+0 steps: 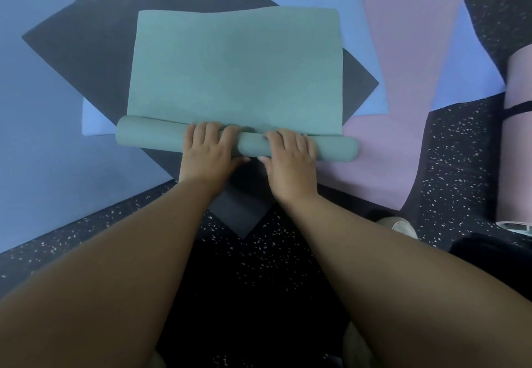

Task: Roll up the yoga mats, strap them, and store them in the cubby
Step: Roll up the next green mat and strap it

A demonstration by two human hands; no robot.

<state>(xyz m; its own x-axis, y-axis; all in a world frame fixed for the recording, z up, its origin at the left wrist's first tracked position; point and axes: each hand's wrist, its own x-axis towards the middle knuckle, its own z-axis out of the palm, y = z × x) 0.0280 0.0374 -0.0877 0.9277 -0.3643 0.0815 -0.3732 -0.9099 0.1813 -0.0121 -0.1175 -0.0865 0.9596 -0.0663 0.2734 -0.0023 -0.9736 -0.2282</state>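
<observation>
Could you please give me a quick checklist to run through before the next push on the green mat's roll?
1. Both hands on the roll: ok. The left hand and right hand curl over the green mat.
2. Hands centred: ok, roughly mid-roll.
3. Roll ends even: not ok. The right end sticks out past the flat part's edge, so the roll looks slightly skewed.
4. Flat part ahead smooth: not ok, the far edge is wavy.
5. Path ahead clear: ok, only the flat black mat lies beneath.
6. Strap within reach: cannot tell; the only strap visible is around the rolled pink mat.
</observation>
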